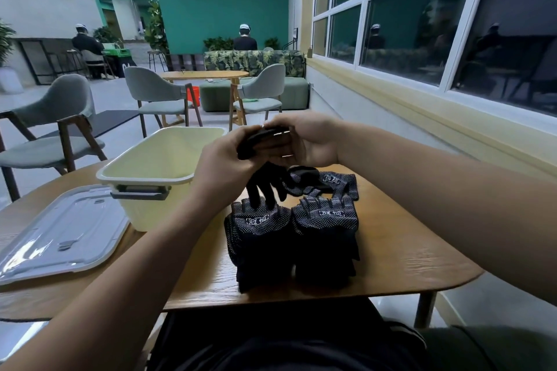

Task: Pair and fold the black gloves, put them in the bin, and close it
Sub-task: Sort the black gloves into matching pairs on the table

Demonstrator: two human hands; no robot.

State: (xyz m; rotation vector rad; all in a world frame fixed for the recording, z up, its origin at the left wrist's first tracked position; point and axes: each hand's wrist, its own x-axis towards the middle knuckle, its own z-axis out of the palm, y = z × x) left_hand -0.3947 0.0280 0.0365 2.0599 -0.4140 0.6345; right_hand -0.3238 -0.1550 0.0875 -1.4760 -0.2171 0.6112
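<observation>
Black gloves [266, 181] pinched between left grip [224, 156] and right grip [307, 141] — raised above table [407, 250]

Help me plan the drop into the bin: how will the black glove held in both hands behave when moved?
The black knit glove gripped by the left hand and right hand is probably floppy: its empty fingers dangle limply. It seems light, carried easily aloft. The white dots on the stacked black gloves suggest a grippy, non-slippery surface.
</observation>
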